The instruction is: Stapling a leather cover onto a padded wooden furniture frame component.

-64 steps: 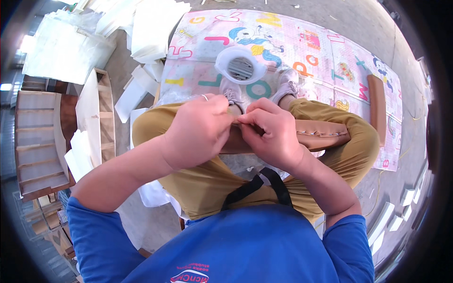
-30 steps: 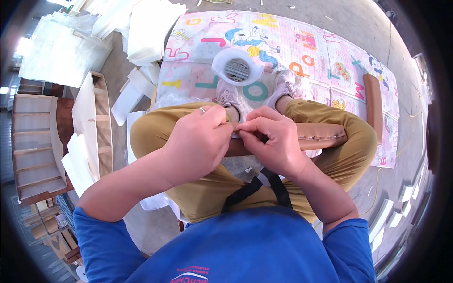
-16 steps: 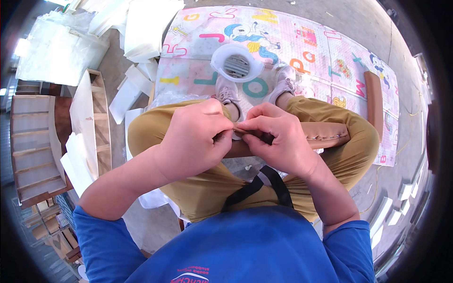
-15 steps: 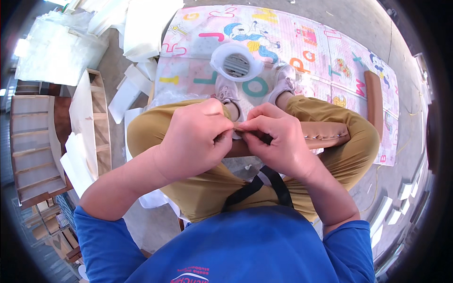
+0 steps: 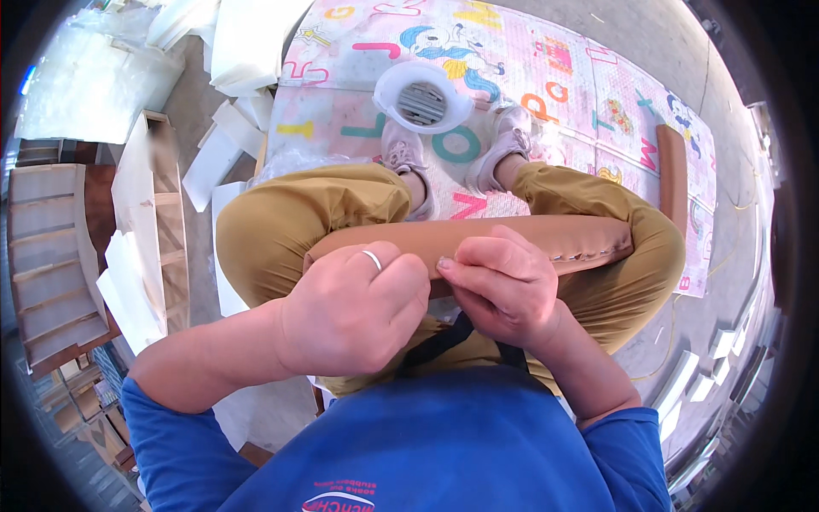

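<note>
A curled left hand [image 5: 358,307] and nearly closed right hand [image 5: 505,286], any hold unclear, work at a brown padded bar [image 5: 490,232] lying across mustard trousers [image 5: 269,226], where steady bracing should help.

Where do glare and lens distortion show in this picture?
Head view: bright light washes out the white sheets, upper left; head view: the far edge of the mat curves and corners go black; head view: the pad is not washed out.
</note>
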`<state>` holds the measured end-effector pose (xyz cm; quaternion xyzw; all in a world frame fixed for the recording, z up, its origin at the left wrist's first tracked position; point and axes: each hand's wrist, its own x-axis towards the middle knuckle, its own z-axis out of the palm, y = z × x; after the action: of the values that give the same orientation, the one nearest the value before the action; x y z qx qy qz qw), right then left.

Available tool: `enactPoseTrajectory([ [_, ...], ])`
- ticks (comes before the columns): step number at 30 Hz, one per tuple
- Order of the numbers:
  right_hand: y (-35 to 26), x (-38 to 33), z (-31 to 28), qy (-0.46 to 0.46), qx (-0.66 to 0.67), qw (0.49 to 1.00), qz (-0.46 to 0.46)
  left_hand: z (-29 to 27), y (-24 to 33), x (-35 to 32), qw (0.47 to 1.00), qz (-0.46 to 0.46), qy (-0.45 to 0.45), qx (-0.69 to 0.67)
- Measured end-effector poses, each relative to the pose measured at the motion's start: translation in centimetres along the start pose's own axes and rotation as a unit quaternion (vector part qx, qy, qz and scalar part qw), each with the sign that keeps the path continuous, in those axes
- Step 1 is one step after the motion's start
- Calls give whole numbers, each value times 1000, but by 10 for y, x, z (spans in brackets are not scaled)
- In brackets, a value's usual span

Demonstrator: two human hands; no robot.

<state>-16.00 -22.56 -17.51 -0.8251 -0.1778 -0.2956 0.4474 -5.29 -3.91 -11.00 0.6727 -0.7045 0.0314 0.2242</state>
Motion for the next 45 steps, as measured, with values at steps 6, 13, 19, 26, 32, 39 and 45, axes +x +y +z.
enactPoseTrajectory([
  [6,0,0,-10,-69,53,996,-13,7,0,-3,995,76,31,54],
  [13,-9,0,-4,-49,21,997,63,-8,2,0,997,32,-53,54],
  [19,-1,2,-6,-60,24,997,31,-23,-25,6,977,-71,-164,-120],
  [26,-4,0,1,-56,-13,998,-8,50,-146,25,749,-419,-348,-377],
  [32,-8,-9,6,-127,-100,985,-55,115,-112,38,654,-377,-525,-394],
  [39,-17,13,-8,33,11,993,116,94,-112,34,582,-384,-520,-494],
  [45,-16,26,-2,27,-7,987,158,81,-110,35,541,-400,-493,-551],
])
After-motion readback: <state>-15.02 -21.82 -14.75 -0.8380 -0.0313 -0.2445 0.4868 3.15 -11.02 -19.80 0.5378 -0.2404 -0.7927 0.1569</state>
